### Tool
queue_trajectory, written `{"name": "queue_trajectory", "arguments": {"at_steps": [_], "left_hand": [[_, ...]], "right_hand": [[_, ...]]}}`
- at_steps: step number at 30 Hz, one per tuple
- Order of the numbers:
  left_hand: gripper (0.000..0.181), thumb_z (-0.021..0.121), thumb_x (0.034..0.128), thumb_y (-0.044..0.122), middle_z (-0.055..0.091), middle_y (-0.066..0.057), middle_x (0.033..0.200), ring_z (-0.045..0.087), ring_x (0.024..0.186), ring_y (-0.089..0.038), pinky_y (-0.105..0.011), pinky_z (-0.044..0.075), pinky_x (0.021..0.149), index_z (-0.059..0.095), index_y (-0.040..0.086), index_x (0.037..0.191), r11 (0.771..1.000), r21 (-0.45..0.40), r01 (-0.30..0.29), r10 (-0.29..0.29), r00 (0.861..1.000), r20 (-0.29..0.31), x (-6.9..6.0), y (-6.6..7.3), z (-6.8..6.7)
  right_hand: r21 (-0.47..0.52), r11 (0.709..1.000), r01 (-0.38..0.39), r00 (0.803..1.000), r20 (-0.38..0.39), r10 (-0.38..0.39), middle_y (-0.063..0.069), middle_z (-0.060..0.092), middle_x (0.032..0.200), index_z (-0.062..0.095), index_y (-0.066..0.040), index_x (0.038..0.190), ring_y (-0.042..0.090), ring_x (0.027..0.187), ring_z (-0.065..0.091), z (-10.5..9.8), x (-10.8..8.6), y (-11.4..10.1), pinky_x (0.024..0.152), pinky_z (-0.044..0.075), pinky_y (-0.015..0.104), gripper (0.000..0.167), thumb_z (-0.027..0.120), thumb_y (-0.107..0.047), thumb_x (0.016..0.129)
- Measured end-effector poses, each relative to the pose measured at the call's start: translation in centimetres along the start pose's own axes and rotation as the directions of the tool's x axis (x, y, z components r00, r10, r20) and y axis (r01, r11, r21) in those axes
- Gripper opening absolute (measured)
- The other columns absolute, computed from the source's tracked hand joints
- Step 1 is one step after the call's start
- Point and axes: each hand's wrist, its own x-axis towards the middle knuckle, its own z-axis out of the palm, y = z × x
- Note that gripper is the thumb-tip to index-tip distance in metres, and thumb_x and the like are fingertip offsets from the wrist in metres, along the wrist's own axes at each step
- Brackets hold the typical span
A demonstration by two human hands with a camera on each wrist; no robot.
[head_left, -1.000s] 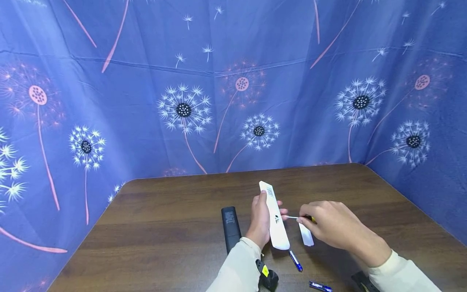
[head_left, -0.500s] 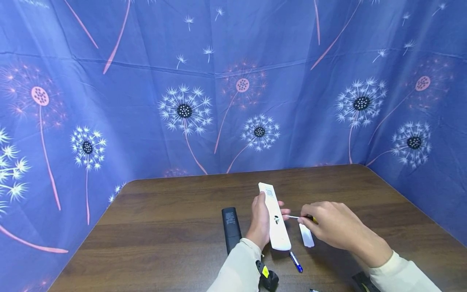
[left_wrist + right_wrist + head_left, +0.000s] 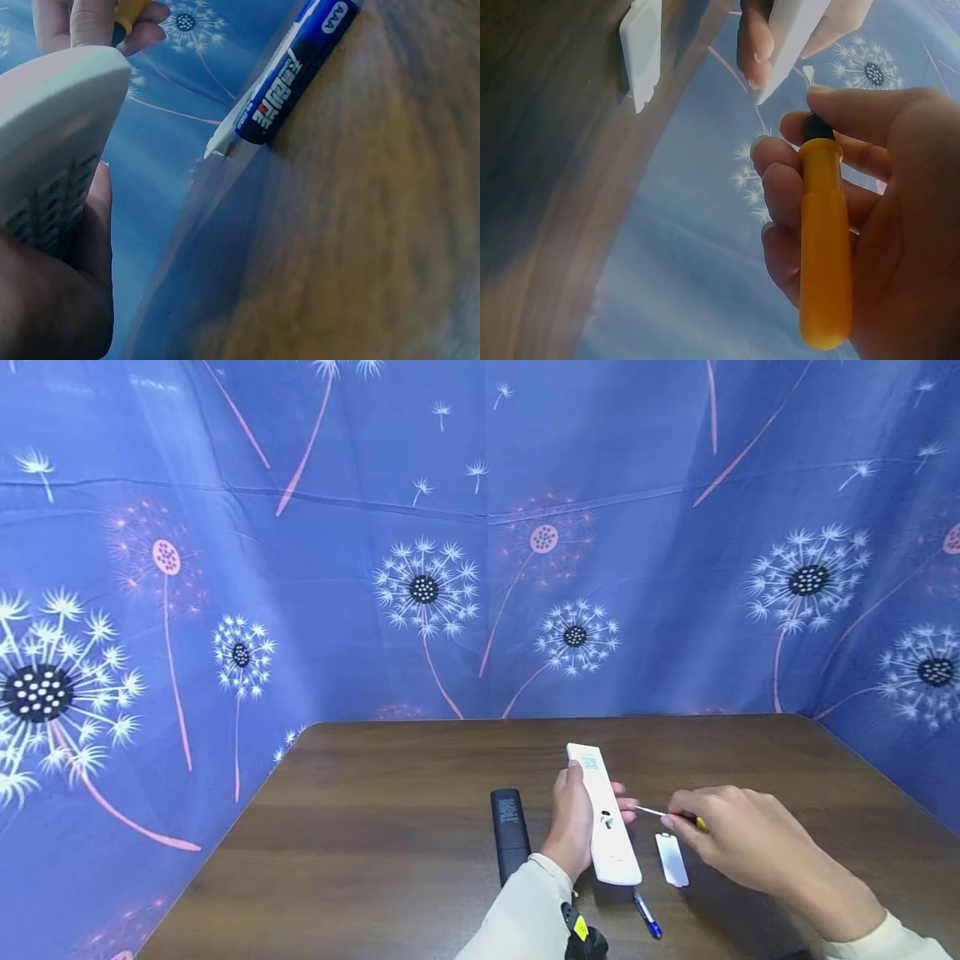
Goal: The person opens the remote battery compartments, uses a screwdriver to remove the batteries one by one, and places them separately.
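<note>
Seen from the head, with twelve o'clock at the far edge of the worktop [image 3: 375, 827], the left hand [image 3: 573, 818] grips a white remote [image 3: 617, 856] above the surface, thumb along its nine o'clock edge and fingertips showing past the three o'clock edge. The remote's back faces up, its long axis running from about eleven to five, with a small dark opening [image 3: 606, 817] in the lower half; the left wrist view shows keys on the underside. At three o'clock from the remote, the right hand [image 3: 738, 831] is curled round a screwdriver with a yellow-orange handle [image 3: 825, 247], its thin shaft pointing toward nine; whether the tip touches anything, I cannot tell. The two hands are apart. On the worktop, a white cover [image 3: 672, 860] lies at four o'clock from the remote, a blue AAA battery [image 3: 647, 917] at five, and a black remote [image 3: 510, 831] at nine. A blue dandelion-print cloth [image 3: 337, 568] hangs at twelve.
</note>
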Motion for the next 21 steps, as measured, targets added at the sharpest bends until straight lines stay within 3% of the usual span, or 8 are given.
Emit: {"name": "queue_trajectory", "arguments": {"at_steps": [4,13,21], "left_hand": [[0.035,0.026,0.1111,0.034,0.069,-0.022,0.094,0.073,0.072,-0.032,-0.037,0.060,0.059,0.039,0.006,0.128,1.000,-0.003,0.001,-0.001,1.000,0.011,-0.1,-0.5,0.7],[0.032,0.021,0.1108,0.026,0.067,-0.028,0.100,0.073,0.073,-0.033,-0.039,0.060,0.061,0.037,0.001,0.124,0.999,0.033,-0.022,0.022,1.000,-0.008,0.3,-0.1,0.0],[0.031,0.023,0.1102,0.023,0.068,-0.028,0.100,0.073,0.072,-0.033,-0.040,0.060,0.061,0.040,0.001,0.123,0.999,0.040,-0.016,0.016,1.000,0.003,0.0,-0.3,0.2]], "right_hand": [[-0.017,0.999,-0.035,0.999,0.015,0.035,-0.027,0.045,0.067,0.066,-0.034,0.081,-0.002,0.058,0.040,-0.4,-0.8,0.6,0.047,0.034,0.029,0.014,0.076,-0.029,0.089],[-0.004,0.996,-0.086,0.994,0.067,0.086,-0.023,0.046,0.065,0.066,-0.033,0.082,0.002,0.056,0.041,0.1,0.0,0.7,0.047,0.034,0.031,0.012,0.074,-0.029,0.090],[-0.043,0.983,-0.181,0.974,0.131,0.185,-0.016,0.046,0.061,0.059,-0.031,0.073,0.008,0.054,0.041,1.0,-1.4,3.6,0.046,0.033,0.035,0.022,0.073,-0.029,0.091]]}}
